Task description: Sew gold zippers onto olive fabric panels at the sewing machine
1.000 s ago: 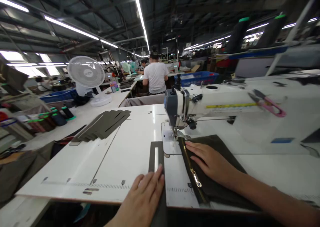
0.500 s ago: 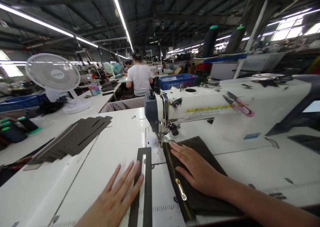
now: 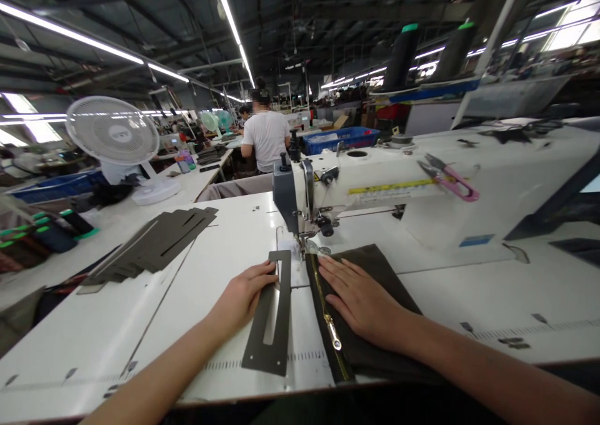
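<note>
Since the earlier frame the strip (image 3: 282, 315) has shifted away, and the left hand (image 3: 239, 297) has moved farther along it. At the near edge, a scale's (image 3: 307, 355) figures can't be read. The left fingers bunch at the strip's left edge; whether they pinch it I cannot tell. To their right, the right hand (image 3: 360, 297) lies flat, fingers slightly apart, on dark cloth (image 3: 389, 272) beside its zip (image 3: 331, 328). Beyond, the machine's (image 3: 440, 219) blue label (image 3: 477, 240) and yellow tape (image 3: 394, 185) are illegible, as is the far-left fan's (image 3: 105, 125) badge.
</note>
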The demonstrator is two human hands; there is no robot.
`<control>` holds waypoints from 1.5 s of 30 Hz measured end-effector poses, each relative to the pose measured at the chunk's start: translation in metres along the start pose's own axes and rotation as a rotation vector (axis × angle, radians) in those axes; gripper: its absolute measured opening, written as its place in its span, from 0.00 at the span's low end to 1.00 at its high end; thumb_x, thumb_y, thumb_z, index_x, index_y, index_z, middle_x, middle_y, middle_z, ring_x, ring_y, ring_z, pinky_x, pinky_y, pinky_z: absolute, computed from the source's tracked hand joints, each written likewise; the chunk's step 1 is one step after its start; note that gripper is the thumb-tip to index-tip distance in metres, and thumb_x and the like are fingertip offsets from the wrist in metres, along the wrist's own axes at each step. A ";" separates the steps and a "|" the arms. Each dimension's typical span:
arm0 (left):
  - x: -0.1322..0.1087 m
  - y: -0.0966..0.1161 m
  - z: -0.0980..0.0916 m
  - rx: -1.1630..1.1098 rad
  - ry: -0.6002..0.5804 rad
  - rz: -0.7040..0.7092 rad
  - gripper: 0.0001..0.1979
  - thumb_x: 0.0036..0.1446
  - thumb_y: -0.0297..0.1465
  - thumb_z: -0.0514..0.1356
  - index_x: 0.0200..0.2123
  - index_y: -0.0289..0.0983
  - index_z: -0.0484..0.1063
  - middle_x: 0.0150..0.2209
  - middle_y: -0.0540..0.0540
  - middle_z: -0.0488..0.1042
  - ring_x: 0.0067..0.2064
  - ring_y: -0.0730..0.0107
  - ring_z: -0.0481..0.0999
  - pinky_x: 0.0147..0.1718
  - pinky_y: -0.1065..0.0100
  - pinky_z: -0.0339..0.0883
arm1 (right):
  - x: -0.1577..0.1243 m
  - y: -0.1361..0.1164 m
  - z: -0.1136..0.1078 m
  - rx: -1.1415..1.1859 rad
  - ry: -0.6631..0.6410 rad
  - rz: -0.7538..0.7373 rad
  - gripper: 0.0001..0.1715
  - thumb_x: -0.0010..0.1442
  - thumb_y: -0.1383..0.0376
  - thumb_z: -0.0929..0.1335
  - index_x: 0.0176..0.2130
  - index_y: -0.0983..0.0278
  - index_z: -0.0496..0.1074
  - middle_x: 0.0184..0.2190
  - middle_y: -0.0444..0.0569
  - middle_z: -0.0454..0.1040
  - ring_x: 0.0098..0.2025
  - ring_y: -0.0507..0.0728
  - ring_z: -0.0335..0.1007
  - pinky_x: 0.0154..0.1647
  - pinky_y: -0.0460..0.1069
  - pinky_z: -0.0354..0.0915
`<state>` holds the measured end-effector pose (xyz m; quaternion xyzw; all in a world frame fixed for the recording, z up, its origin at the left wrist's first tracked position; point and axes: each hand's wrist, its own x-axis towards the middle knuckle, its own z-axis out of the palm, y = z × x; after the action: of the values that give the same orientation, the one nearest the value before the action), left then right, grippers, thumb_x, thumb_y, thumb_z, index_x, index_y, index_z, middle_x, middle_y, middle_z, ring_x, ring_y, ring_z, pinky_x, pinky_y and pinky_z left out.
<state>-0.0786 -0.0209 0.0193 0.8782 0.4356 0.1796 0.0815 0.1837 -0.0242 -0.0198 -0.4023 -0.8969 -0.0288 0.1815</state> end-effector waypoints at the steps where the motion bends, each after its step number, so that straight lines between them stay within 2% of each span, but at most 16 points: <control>1: 0.001 -0.001 0.000 -0.025 0.041 -0.025 0.17 0.58 0.24 0.47 0.46 0.37 0.70 0.49 0.44 0.71 0.51 0.61 0.69 0.51 0.57 0.64 | -0.001 -0.002 0.000 -0.001 -0.006 0.011 0.26 0.61 0.66 0.57 0.56 0.74 0.59 0.59 0.57 0.55 0.61 0.60 0.48 0.59 0.60 0.51; 4: 0.002 0.009 0.001 -0.061 0.234 -0.031 0.15 0.57 0.28 0.52 0.48 0.36 0.68 0.44 0.43 0.75 0.43 0.62 0.76 0.43 0.62 0.71 | -0.002 -0.007 -0.001 0.014 -0.011 0.046 0.25 0.61 0.65 0.57 0.56 0.73 0.60 0.59 0.55 0.55 0.61 0.59 0.48 0.60 0.58 0.50; 7: 0.011 0.034 0.009 0.005 0.346 0.144 0.15 0.57 0.27 0.53 0.48 0.33 0.67 0.47 0.39 0.73 0.46 0.62 0.74 0.44 0.64 0.70 | -0.001 -0.008 -0.003 0.041 -0.011 0.053 0.26 0.60 0.67 0.58 0.56 0.72 0.59 0.59 0.55 0.56 0.61 0.59 0.48 0.60 0.58 0.49; 10: 0.027 0.053 0.026 0.160 0.307 0.255 0.13 0.57 0.22 0.50 0.44 0.31 0.69 0.47 0.37 0.72 0.47 0.61 0.73 0.45 0.62 0.70 | 0.000 -0.007 -0.003 0.073 0.005 0.020 0.27 0.58 0.70 0.58 0.57 0.71 0.59 0.59 0.55 0.57 0.61 0.58 0.48 0.60 0.57 0.49; 14: 0.039 0.055 0.042 0.268 0.187 0.237 0.12 0.53 0.18 0.52 0.40 0.28 0.70 0.44 0.36 0.74 0.45 0.59 0.74 0.45 0.60 0.70 | -0.002 -0.005 -0.004 0.110 0.032 0.003 0.26 0.58 0.71 0.57 0.57 0.71 0.60 0.58 0.56 0.58 0.61 0.58 0.47 0.60 0.57 0.48; 18: 0.039 0.050 0.042 0.261 0.134 0.202 0.12 0.55 0.19 0.51 0.42 0.30 0.69 0.47 0.36 0.71 0.48 0.61 0.72 0.46 0.61 0.70 | -0.001 -0.003 -0.007 0.149 0.028 0.013 0.26 0.59 0.71 0.56 0.57 0.71 0.59 0.58 0.57 0.59 0.61 0.58 0.49 0.60 0.57 0.47; 21: 0.039 0.051 0.040 0.257 0.102 0.185 0.11 0.57 0.21 0.49 0.41 0.31 0.69 0.48 0.37 0.71 0.49 0.61 0.71 0.46 0.61 0.70 | 0.005 -0.003 -0.010 0.176 0.026 0.048 0.24 0.61 0.70 0.56 0.56 0.71 0.60 0.55 0.58 0.63 0.58 0.59 0.54 0.58 0.58 0.51; 24: 0.040 0.050 0.041 0.274 0.118 0.178 0.12 0.60 0.23 0.46 0.41 0.32 0.68 0.46 0.37 0.72 0.48 0.61 0.72 0.45 0.59 0.70 | 0.013 -0.006 -0.011 0.170 0.051 0.092 0.24 0.62 0.68 0.56 0.57 0.71 0.58 0.51 0.58 0.65 0.53 0.60 0.58 0.53 0.58 0.55; 29: 0.038 0.040 0.045 0.343 0.115 0.232 0.15 0.63 0.26 0.43 0.46 0.31 0.66 0.48 0.36 0.71 0.48 0.62 0.71 0.45 0.61 0.70 | 0.018 -0.011 -0.004 0.152 0.072 0.143 0.25 0.63 0.65 0.57 0.60 0.62 0.53 0.50 0.57 0.64 0.52 0.62 0.57 0.51 0.60 0.53; 32: 0.036 0.033 0.044 0.385 0.107 0.292 0.15 0.62 0.27 0.43 0.46 0.30 0.65 0.47 0.36 0.71 0.49 0.61 0.71 0.45 0.64 0.71 | 0.017 -0.010 -0.002 0.173 0.072 0.144 0.25 0.63 0.64 0.56 0.60 0.61 0.53 0.51 0.57 0.63 0.53 0.63 0.56 0.52 0.61 0.51; 40: 0.042 0.036 0.033 0.366 0.077 0.307 0.15 0.62 0.30 0.45 0.48 0.35 0.66 0.46 0.39 0.72 0.47 0.61 0.72 0.44 0.64 0.70 | 0.017 -0.008 -0.002 0.187 0.083 0.127 0.30 0.60 0.63 0.58 0.60 0.67 0.50 0.53 0.59 0.62 0.54 0.65 0.54 0.53 0.64 0.50; 45: 0.046 0.042 0.036 0.383 0.071 0.296 0.14 0.60 0.26 0.45 0.44 0.34 0.68 0.48 0.38 0.71 0.48 0.61 0.72 0.44 0.62 0.70 | 0.015 -0.007 0.001 0.121 0.077 0.102 0.27 0.59 0.66 0.58 0.55 0.79 0.59 0.54 0.65 0.61 0.56 0.65 0.54 0.57 0.61 0.49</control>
<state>-0.0077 -0.0091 0.0098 0.9250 0.3309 0.1347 -0.1290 0.1695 -0.0184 -0.0146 -0.4344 -0.8676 0.0194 0.2412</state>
